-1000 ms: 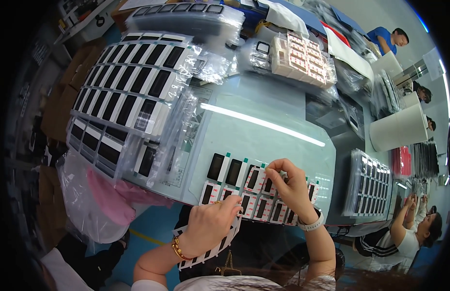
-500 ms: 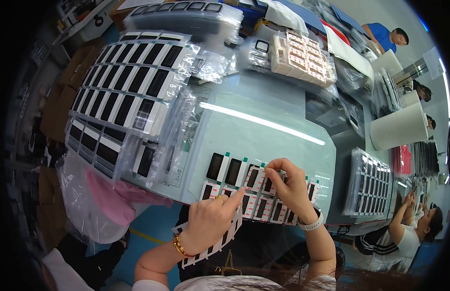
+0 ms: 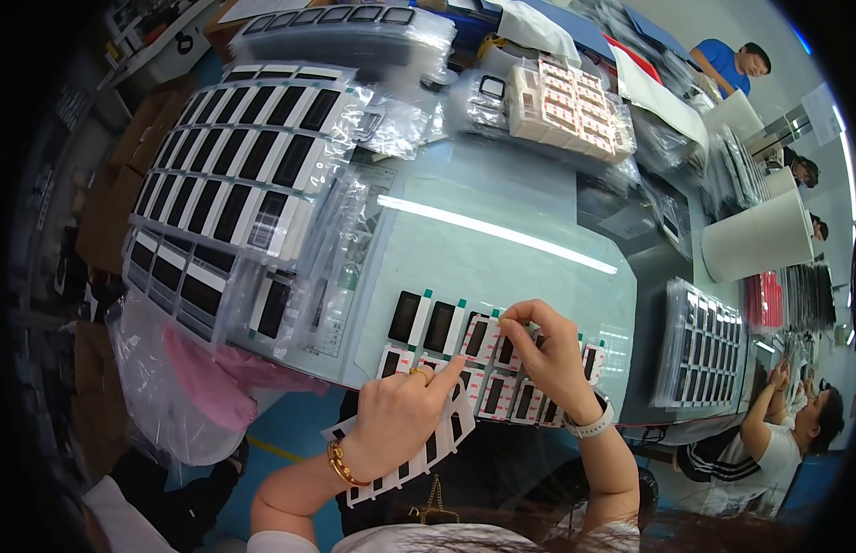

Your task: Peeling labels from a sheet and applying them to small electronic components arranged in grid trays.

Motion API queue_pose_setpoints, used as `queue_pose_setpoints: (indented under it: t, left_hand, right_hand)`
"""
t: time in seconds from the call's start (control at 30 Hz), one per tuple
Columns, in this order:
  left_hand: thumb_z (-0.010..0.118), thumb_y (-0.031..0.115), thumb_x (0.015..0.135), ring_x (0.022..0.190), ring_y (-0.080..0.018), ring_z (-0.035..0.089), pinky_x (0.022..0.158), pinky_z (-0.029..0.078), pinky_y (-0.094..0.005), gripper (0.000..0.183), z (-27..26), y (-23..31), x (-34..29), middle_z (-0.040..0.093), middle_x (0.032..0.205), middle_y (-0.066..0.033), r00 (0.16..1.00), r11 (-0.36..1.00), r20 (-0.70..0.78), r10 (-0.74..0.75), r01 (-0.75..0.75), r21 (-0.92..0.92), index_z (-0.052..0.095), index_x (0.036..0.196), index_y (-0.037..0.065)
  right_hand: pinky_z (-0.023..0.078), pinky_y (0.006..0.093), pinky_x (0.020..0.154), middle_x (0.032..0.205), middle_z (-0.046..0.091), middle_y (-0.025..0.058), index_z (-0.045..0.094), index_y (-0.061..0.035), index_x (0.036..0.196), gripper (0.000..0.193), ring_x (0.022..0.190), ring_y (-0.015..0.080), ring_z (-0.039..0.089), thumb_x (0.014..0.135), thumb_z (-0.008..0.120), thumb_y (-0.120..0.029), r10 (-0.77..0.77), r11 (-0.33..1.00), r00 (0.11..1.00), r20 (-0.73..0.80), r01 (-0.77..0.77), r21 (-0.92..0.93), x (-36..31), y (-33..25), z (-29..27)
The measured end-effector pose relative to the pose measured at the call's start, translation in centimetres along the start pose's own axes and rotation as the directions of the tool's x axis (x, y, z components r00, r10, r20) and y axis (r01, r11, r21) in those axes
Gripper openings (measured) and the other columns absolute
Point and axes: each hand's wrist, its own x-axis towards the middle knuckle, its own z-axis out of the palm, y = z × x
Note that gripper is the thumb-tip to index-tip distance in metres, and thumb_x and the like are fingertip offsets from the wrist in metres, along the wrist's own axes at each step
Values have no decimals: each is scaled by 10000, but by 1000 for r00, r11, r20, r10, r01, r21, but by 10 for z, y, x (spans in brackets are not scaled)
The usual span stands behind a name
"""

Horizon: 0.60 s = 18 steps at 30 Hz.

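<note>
On the table's near part lie rows of small white panels with dark windows and green tabs; a bare dark-windowed panel (image 3: 406, 317) stands at the left. Several carry white adhesive frames with red print. My right hand (image 3: 549, 355) pinches thumb and index finger at the upper right corner of one adhesive frame (image 3: 480, 339). My left hand (image 3: 395, 410) stretches its index finger to that frame's lower edge, the other fingers curled. Beneath these, past the table edge, hangs a white strip of cut-out frames (image 3: 455, 429), apparently held by the left hand; its grip is hidden.
At the left stand stacked clear trays of panels (image 3: 230, 152). A block of red-printed pieces (image 3: 571, 109) sits at the back. Another tray stack (image 3: 704, 343) is on the right, near a white roll (image 3: 758, 241). A co-worker (image 3: 769, 424) sits at far right.
Both hands stay nearly in place at the same adhesive frame. The white strip under my left hand has shifted slightly. The whole view has moved a little.
</note>
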Motion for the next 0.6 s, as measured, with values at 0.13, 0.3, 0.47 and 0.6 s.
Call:
queue_pose_setpoints:
  t: [0.13,0.3,0.47,0.6]
  left_hand:
    - [732,120,856,515,-206,591,446,434,-351,411,-2,1,2,550,629,-28,1000,1000,-15,8,-8,-16,734,1265,153]
    - [734,127,856,500,-210,586,442,431,-355,399,0,1,4,557,623,-30,1000,999,-11,14,-14,-36,738,1255,156]
    - [663,67,820,551,-183,649,465,487,-331,473,0,3,6,609,683,-16,996,997,60,66,-65,-30,697,1289,123]
    - [668,74,812,556,-184,655,469,492,-327,465,0,5,7,612,679,-15,995,998,80,66,-64,-19,700,1274,121]
  right_hand:
    - [528,249,698,834,713,61,674,24,1000,64,769,106,664,968,668,-31,-9,1000,1000,1,9,-14,0,-1,1]
    - [534,251,699,845,719,63,675,25,1004,67,772,105,669,971,665,-33,-18,999,1000,7,18,-28,0,0,-1]
    - [532,286,728,907,707,82,676,7,987,61,820,162,668,928,691,0,-50,997,999,1,50,-62,-1,-5,-2]
    - [524,350,800,1008,682,101,667,-11,950,111,945,264,642,865,723,30,-276,944,960,-45,262,-199,4,-3,0]
